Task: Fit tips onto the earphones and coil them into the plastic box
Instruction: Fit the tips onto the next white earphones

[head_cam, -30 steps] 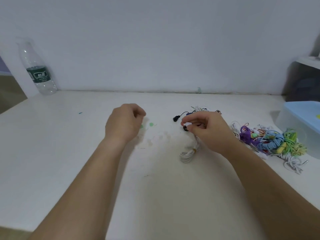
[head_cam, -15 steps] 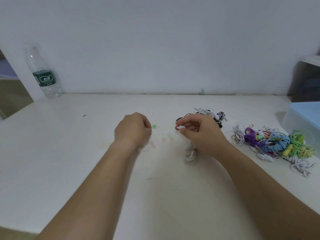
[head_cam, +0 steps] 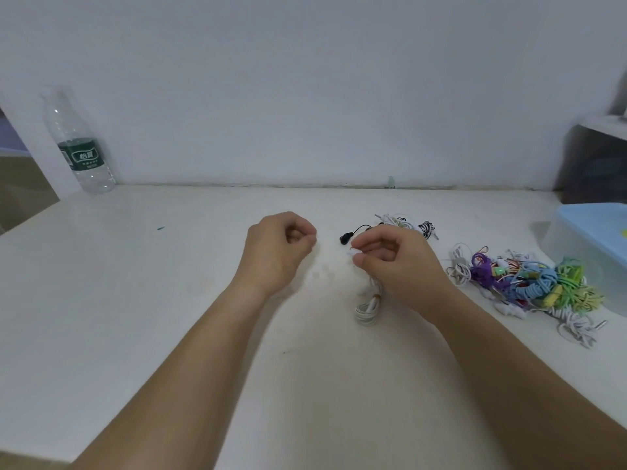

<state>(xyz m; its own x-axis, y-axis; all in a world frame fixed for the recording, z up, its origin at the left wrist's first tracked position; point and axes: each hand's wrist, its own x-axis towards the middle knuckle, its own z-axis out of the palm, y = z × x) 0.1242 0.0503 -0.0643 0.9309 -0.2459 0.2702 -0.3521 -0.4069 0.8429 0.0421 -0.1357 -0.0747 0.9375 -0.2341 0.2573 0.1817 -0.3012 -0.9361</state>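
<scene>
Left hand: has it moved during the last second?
Yes. The left hand moved right, nearer the black earbud, which lies still.

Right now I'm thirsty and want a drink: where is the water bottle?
In the head view, the water bottle stands upright at the far left corner of the table, close beside the wall.

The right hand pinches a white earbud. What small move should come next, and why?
Probably bring the left hand across to the white earbud pinched by the right hand and press a tip onto it. The earbud's end points toward the left hand. Whether the curled left fingers already hold a tip cannot be seen; pale tips lie on the table between the hands.
</scene>
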